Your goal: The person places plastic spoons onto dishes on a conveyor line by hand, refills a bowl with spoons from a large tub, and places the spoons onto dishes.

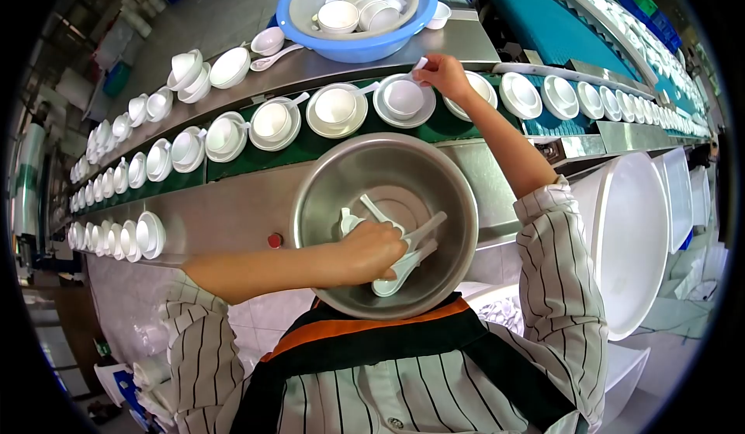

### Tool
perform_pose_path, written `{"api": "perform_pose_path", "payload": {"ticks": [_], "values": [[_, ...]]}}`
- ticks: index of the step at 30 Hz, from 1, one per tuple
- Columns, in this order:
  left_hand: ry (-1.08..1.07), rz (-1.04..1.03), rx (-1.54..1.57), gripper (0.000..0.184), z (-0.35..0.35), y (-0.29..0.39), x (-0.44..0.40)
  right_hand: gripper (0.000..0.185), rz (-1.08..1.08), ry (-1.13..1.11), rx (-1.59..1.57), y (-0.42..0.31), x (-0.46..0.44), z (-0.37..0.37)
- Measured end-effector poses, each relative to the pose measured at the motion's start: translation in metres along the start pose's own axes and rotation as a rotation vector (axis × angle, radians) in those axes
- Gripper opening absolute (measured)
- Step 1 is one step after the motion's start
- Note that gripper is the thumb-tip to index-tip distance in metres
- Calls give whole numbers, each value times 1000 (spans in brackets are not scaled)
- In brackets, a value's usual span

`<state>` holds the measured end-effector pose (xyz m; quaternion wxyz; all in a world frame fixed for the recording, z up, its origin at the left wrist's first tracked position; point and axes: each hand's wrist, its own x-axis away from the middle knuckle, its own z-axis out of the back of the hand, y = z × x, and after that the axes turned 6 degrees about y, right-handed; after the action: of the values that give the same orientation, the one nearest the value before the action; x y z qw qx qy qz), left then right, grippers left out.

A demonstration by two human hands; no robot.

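Note:
My right hand point(446, 77) pinches the handle of a white spoon point(420, 67) over a small white bowl point(403, 98) on a saucer point(423, 116). That bowl set is in the row on the green conveyor belt. My left hand point(371, 251) is down inside a wide metal basin point(310, 201), its fingers curled round a white spoon point(427, 229). More loose white spoons point(403, 271) lie beside it in the basin. The tips of the left fingers are partly hidden.
A blue tub point(341, 50) of bowls and spoons stands on the steel ledge behind the belt. Bowl sets point(272, 121) line the green belt point(299, 148). Stacked bowls point(150, 234) sit at the left, and a large white tub point(636, 248) is at my right.

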<state>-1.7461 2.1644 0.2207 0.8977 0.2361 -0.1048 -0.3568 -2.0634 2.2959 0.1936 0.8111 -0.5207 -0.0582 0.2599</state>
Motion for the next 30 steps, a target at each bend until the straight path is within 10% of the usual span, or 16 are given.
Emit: {"api": "perform_pose_path", "payload": {"ticks": [3, 6, 12, 20, 23, 30], "values": [[-79, 90, 48, 21, 0, -9, 6, 26, 291, 165, 584, -23, 23, 5], [-75, 225, 266, 14, 27, -18, 9, 34, 411, 181, 441, -68, 41, 10], [394, 294, 894, 15, 75, -53, 0, 29, -51, -734, 68, -167, 104, 13], [753, 399, 1012, 18, 87, -85, -9, 14, 58, -280, -91, -129, 59, 39], [878, 527, 1011, 17, 86, -99, -2, 13, 268, 121, 330, -93, 30, 40], [860, 420, 1148, 17, 82, -97, -21, 20, 557, -34, 659, -31, 31, 8]]}}
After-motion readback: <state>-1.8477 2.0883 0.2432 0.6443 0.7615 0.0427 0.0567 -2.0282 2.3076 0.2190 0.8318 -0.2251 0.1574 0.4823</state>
